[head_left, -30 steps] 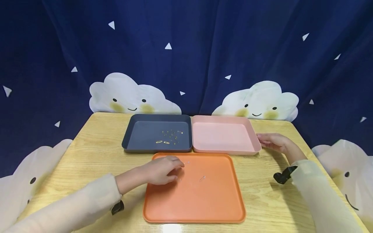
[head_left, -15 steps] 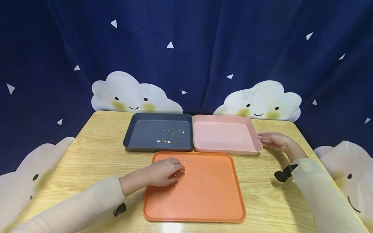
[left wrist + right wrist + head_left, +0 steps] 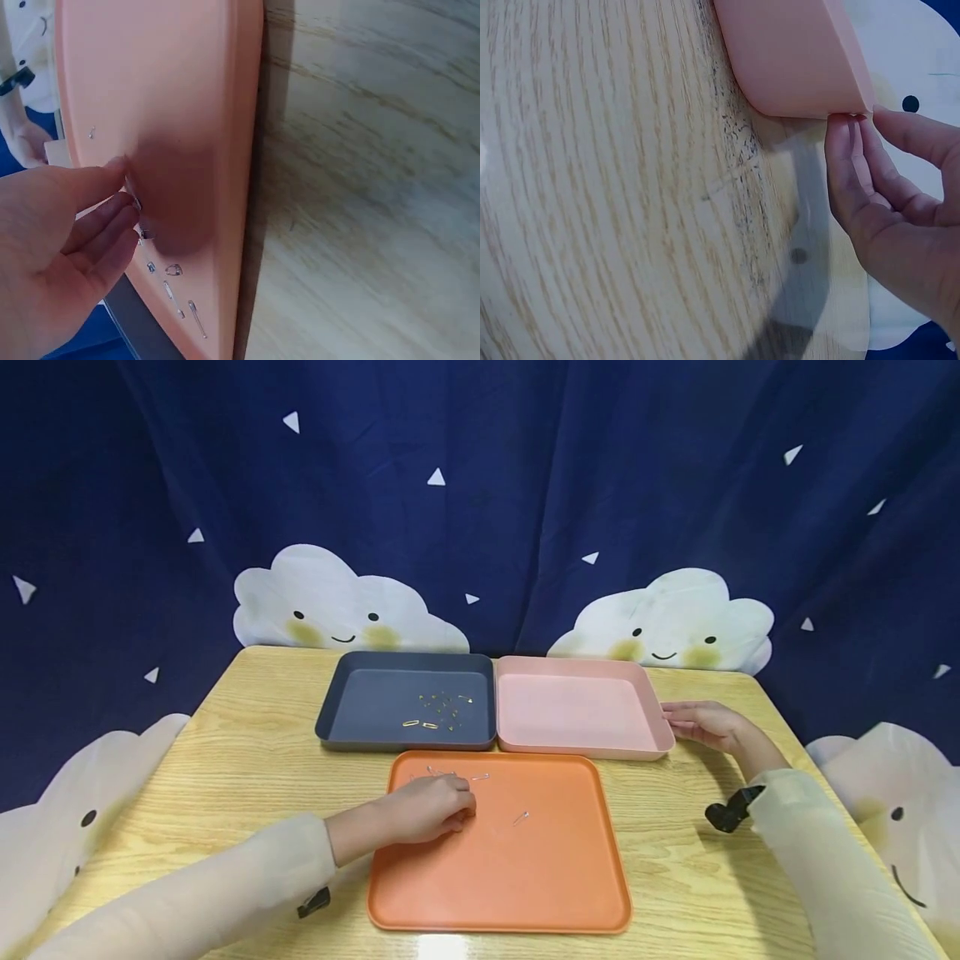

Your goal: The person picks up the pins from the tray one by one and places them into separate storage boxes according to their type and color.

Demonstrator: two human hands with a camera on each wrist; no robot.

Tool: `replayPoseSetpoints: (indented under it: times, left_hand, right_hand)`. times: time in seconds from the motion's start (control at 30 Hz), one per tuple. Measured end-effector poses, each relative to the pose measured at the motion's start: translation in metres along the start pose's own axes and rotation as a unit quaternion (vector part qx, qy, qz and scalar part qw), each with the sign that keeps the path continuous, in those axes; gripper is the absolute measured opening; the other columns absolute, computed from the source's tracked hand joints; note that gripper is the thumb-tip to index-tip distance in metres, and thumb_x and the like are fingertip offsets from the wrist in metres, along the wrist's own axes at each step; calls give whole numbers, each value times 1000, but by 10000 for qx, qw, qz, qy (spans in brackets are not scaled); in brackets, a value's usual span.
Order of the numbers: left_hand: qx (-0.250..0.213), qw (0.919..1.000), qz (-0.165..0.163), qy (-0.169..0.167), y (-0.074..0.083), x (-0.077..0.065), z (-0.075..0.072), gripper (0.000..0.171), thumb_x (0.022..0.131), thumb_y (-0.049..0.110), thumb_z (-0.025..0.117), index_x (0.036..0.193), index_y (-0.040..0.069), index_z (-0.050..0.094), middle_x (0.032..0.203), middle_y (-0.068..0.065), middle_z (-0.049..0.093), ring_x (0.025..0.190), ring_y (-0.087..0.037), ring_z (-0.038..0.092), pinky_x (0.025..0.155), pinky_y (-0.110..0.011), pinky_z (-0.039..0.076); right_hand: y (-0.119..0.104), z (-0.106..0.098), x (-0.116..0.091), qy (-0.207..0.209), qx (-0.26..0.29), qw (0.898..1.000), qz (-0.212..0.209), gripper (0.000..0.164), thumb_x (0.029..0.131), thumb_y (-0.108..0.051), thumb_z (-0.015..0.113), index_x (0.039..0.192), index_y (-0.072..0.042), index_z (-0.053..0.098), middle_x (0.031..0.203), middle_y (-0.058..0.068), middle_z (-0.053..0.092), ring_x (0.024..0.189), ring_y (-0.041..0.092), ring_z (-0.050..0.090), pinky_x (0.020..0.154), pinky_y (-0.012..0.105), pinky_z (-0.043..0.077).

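Left wrist view shows our left hand [image 3: 52,251], almost closed over the orange tray [image 3: 150,67], pinching a safety pin [image 3: 136,200] we think is light, stiff, slippery and best held mid-length, while our right hand's [image 3: 911,225] nearly straight fingers touch the pink tray [image 3: 795,60].

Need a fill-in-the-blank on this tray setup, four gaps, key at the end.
1. The front tray, under the left hand, is coloured ____.
2. The small metal pieces in the dark tray are coloured ____.
3. The right hand touches the third tray, which is coloured ____.
4. In the head view, the dark tray stands to the ____ of the third tray.

Missing words: orange; gold; pink; left.
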State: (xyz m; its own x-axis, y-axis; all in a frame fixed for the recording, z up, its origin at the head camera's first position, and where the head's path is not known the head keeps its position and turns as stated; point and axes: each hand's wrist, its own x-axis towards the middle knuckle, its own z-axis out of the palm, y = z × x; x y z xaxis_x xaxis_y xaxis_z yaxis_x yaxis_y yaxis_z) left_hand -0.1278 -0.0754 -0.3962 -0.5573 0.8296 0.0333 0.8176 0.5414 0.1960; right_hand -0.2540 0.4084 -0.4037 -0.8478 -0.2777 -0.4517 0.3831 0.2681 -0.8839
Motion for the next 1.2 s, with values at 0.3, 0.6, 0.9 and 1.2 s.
replayPoseSetpoints:
  times: [0.3,0.6,0.9,1.2]
  left_hand:
    - [-300,9991,-253,-172,1,7,-2,21,76,-6,67,74,14,60,68,8,47,66,-4,43,60,-14,38]
    - [550,9978,-54,-358,5,10,1,13,84,5,66,77,13,58,72,2,56,69,-11,55,62,-21,50]
    - [-47,9993,-255,-287,7,12,4,13,82,6,63,75,16,59,72,5,55,67,-5,50,62,-18,45]
    - [-3387,9298,-1263,-688,11,16,-2,12,86,3,58,80,5,68,67,0,63,60,-1,49,58,-13,41]
  right_hand:
    - [-2,2,-2,14,203,9998,-93,57,99,-6,49,145,15,23,95,-17,68,92,-3,64,83,14,55]
    - [-2,4,-4,103,130,9998,-116,56,98,-8,52,144,15,27,94,-18,68,91,-3,64,83,14,55]
    - [-2,5,-5,130,54,9998,-115,59,98,-7,50,143,18,22,92,-17,68,89,-3,65,82,14,55]
    - [-2,5,-5,135,40,9999,-54,63,99,-7,49,144,20,14,92,-17,67,89,-4,64,82,14,55]
